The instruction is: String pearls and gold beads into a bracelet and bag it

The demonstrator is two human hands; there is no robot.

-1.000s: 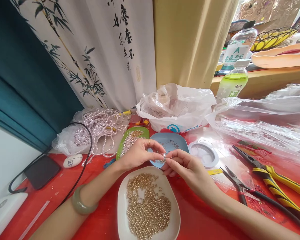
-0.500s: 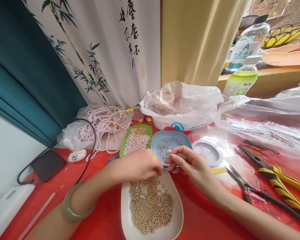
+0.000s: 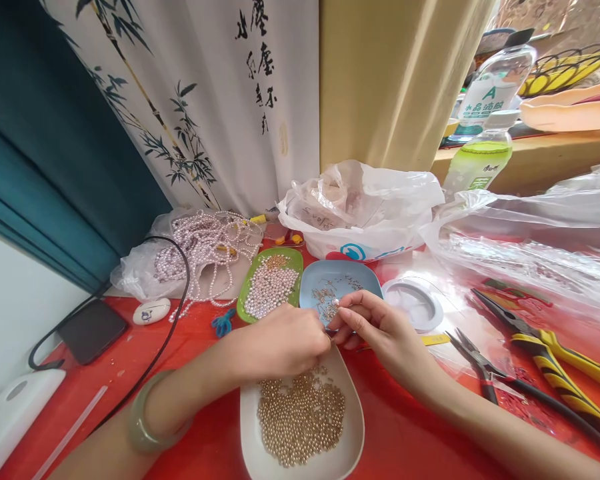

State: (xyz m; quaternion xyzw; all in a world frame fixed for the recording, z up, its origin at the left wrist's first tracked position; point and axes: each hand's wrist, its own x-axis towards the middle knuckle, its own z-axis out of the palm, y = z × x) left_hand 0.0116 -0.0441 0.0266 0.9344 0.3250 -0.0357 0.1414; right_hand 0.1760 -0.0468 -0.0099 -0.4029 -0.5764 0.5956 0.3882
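So your left hand dips, fingers curled, into the near end of the white dish of gold beads; whether it pinches one you cannot tell. Your right hand, just right of the dish, pinches a small silver piece. Beyond the dish, the blue plate holds more pieces. Most beads lie unused, so plenty looks left.

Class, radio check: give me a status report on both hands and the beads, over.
Left hand dipped, fingers down, over white dish of gold beads. Right hand pinching small silver piece above blue dish. Pliers off right, clear.
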